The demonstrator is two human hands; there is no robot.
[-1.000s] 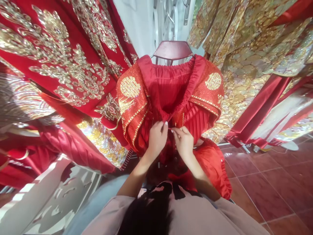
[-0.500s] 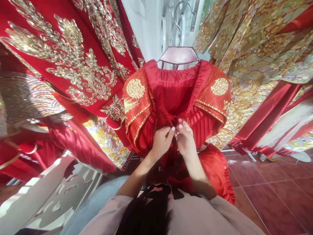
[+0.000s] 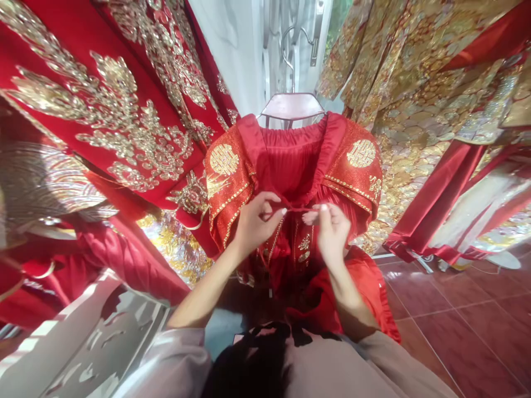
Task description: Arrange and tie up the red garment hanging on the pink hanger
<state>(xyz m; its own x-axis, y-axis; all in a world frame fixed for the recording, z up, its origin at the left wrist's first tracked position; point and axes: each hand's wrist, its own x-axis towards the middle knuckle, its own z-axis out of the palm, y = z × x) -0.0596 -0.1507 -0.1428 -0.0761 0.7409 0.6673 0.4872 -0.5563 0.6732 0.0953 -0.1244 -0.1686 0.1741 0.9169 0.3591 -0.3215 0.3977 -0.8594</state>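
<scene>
Noted left hand (image 3: 258, 220) and right hand (image 3: 333, 228) drawn farther apart than in the earlier frame. Found red cord (image 3: 297, 209) stretched between both, in front of red garment (image 3: 290, 157), just below its neck opening. Confirmed left hand pinching the cord between thumb and finger, and right hand gripping its other side with bent fingers. Located garment directly ahead, hung from pale hanger (image 3: 292, 106), with round gold emblems (image 3: 224, 160) on both shoulders. Recorded beaded red cloth (image 3: 128, 113) beside it at left and gold-patterned cloth (image 3: 418, 116) at right. Observed orange-red cloth (image 3: 371, 284) below right hand, white panel (image 3: 232, 52) behind hanger, and red tiled floor (image 3: 464, 329) at lower right.
</scene>
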